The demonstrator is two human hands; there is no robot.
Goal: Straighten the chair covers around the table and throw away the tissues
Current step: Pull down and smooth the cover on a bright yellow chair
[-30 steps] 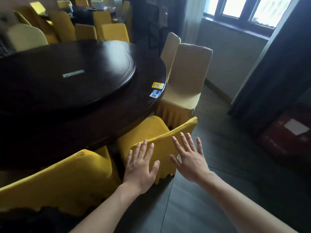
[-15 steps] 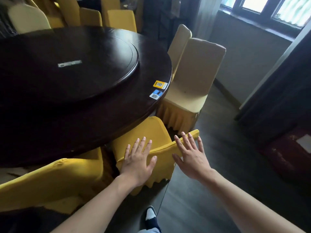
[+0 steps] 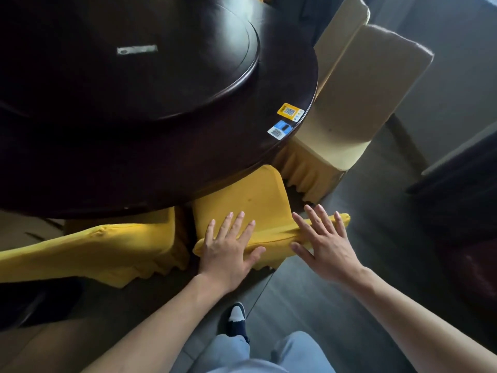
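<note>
A chair in a bright yellow cover [image 3: 250,195] is pushed under the dark round table [image 3: 113,146], its back toward me. My left hand [image 3: 228,246] lies flat on the top edge of that chair's back, fingers spread. My right hand [image 3: 325,246] hovers open over the right end of the same edge, fingers apart, holding nothing. A second yellow-covered chair [image 3: 88,249] stands to the left. A pale cream-covered chair [image 3: 357,109] with a yellow skirt stands at the table's right side. No tissues are visible.
A raised turntable [image 3: 150,57] sits on the table, with a small light strip [image 3: 137,49] on it and two stickers [image 3: 286,121] near the rim. My legs and one shoe [image 3: 236,319] show on the dark floor. A wall and dark curtain are on the right.
My view has tilted down and moved closer to the chair. Both hands have come down to the top of the chair's back, the left one now resting on it.
</note>
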